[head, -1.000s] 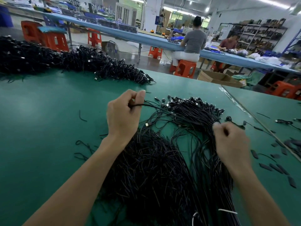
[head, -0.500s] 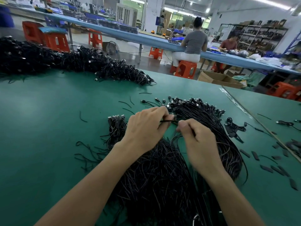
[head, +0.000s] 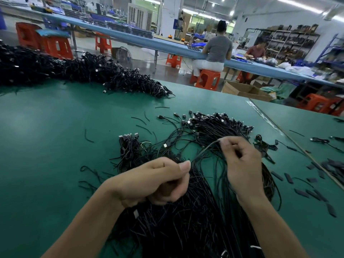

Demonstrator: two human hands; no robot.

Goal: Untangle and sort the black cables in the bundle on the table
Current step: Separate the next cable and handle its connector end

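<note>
A thick bundle of black cables point(head: 186, 220) lies on the green table point(head: 46, 146) in front of me, its plug ends fanned out at the far side point(head: 219, 120). My left hand point(head: 154, 181) is curled over the bundle, thumb and fingers pinching a single black cable point(head: 204, 149). That cable runs up and to the right into my right hand point(head: 240, 161), which pinches it between thumb and fingertips above the bundle. A smaller sorted bunch of cables point(head: 128, 146) lies just left of the bundle.
A long heap of more black cables point(head: 80, 71) stretches along the table's far left. Small black sleeves and loose cable bits point(head: 307, 183) lie scattered at the right, past a table seam point(head: 270, 123). Two people sit at a blue bench beyond.
My hands, close together half a second ago, have drawn apart. The left hand moved toward me and the right hand moved right, stretching one cable between them.
</note>
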